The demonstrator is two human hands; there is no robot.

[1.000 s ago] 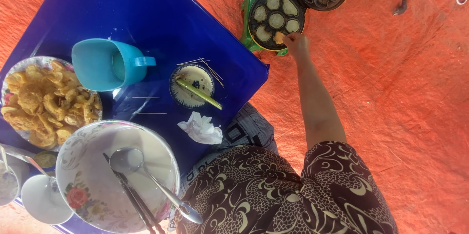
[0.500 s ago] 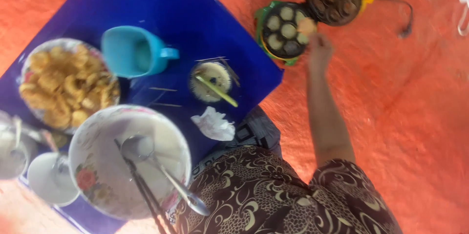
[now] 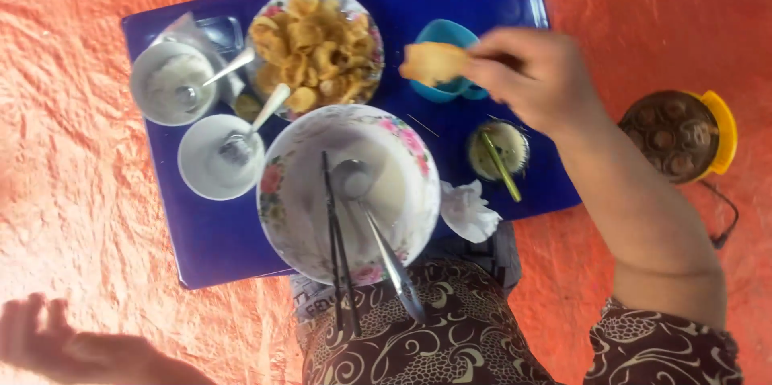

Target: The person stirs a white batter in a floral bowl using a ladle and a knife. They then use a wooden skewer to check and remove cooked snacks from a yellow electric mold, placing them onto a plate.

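Note:
My right hand (image 3: 535, 75) is shut on a small golden fried cake (image 3: 433, 62), held above the blue tray (image 3: 217, 240) in front of a blue cup (image 3: 441, 31). To its left stands a flowered plate (image 3: 366, 23) heaped with similar fried pieces (image 3: 314, 51). My left hand (image 3: 64, 345), blurred, lies with fingers spread on the orange mat at the lower left and holds nothing.
A large flowered bowl (image 3: 277, 192) of pale batter holds a ladle and metal tongs. Two white bowls with spoons (image 3: 165, 83) (image 3: 215, 158) sit at the tray's left. A small dish with a green stick (image 3: 498, 148), a crumpled tissue (image 3: 468, 212) and a round yellow-rimmed cake maker (image 3: 679, 134) lie to the right.
My right hand has come back from the cake maker with a fried cake and now hovers over the tray. The view has swung left, and my left hand has come into sight.

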